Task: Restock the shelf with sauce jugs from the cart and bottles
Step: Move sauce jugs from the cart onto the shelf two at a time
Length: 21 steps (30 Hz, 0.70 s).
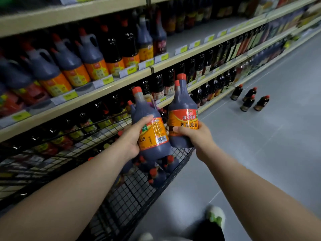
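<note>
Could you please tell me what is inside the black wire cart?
Several red-capped sauce jugs sit at the wire cart's far end. The held jugs in the left hand and right hand hide part of it, so their count is unclear.

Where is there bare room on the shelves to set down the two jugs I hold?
The upper shelf is bare to the right of the jug row, behind the price tags. Below it, bottles pack the shelves. The floor is open between the cart and four small bottles.
</note>
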Each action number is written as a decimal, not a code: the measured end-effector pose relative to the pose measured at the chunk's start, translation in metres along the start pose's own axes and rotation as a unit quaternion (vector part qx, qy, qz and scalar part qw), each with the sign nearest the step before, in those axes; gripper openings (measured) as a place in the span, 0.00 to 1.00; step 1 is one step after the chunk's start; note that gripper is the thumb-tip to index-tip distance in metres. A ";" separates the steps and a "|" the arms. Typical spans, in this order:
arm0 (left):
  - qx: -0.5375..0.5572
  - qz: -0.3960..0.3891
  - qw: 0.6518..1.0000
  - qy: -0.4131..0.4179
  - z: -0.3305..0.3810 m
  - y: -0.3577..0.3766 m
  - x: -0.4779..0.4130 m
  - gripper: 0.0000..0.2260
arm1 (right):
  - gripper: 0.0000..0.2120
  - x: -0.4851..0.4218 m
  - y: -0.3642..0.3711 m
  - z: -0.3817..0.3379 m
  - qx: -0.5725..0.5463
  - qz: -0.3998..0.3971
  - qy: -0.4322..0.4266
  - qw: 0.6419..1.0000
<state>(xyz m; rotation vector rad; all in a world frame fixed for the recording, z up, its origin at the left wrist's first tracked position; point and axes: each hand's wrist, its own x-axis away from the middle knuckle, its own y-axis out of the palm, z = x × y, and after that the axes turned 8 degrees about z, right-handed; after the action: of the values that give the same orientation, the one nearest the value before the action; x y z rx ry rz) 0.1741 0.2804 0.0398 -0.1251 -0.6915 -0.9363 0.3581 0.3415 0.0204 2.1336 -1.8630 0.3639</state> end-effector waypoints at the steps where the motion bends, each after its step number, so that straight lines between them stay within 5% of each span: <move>1: 0.000 -0.002 1.000 0.007 0.001 0.015 -0.002 0.28 | 0.29 -0.007 -0.012 -0.005 -0.008 -0.008 0.000 1.000; 5: -0.003 0.022 0.999 0.032 0.002 0.095 -0.013 0.35 | 0.40 -0.053 -0.076 -0.032 -0.010 -0.041 -0.017 0.999; 15: -0.004 0.061 0.992 0.114 0.012 0.263 -0.030 0.17 | 0.41 -0.150 -0.204 -0.108 -0.005 -0.081 -0.056 0.995; 21: -0.062 0.105 0.980 0.158 0.029 0.310 -0.071 0.28 | 0.42 -0.207 -0.228 -0.134 0.024 -0.079 -0.091 0.992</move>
<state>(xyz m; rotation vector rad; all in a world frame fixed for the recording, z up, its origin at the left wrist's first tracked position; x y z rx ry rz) 0.3718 0.5277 0.0787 -0.1533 -0.3181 -0.7731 0.5555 0.6103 0.0570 2.3993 -1.7776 0.1868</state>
